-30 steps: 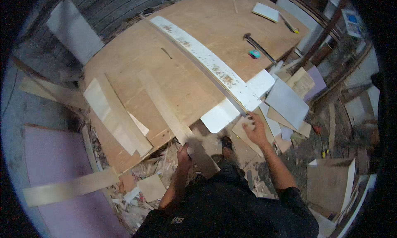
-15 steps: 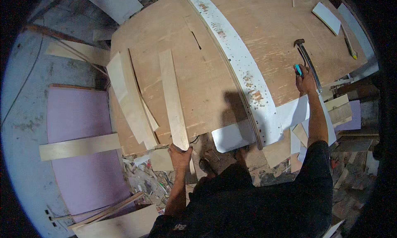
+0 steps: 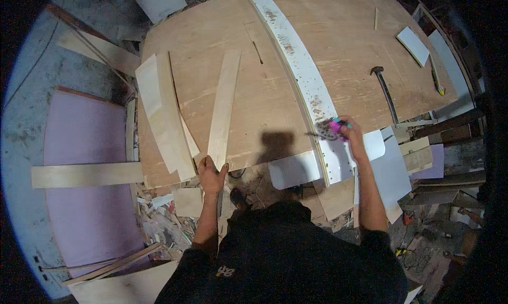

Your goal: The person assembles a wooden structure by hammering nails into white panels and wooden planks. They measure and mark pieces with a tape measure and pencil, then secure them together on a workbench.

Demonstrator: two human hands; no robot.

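Observation:
My left hand (image 3: 211, 176) grips the near end of a narrow pale plywood strip (image 3: 224, 103), its fingers and thumb about the edges. The strip lies on the big plywood worktop, tilted slightly to the right at its far end. Over the white board (image 3: 304, 71) my right hand (image 3: 353, 135) is closed round a small pink and teal object (image 3: 337, 126), blurred by motion, so its kind cannot be made out. Nail heads and brown worn patches dot the white board. To the right of that hand lies a claw hammer (image 3: 385, 95).
More plywood strips (image 3: 166, 113) lie on the worktop's left. A white offcut (image 3: 414, 46) and a yellow-tipped tool (image 3: 439, 84) rest at the far right. Scraps and debris (image 3: 166, 219) cover the floor, and a purple panel (image 3: 87, 214) lies at left.
My right hand has moved left from beside the hammer to above the white board, carrying the small object. The narrow strip has swung, its far end going right, with my left hand still on it.

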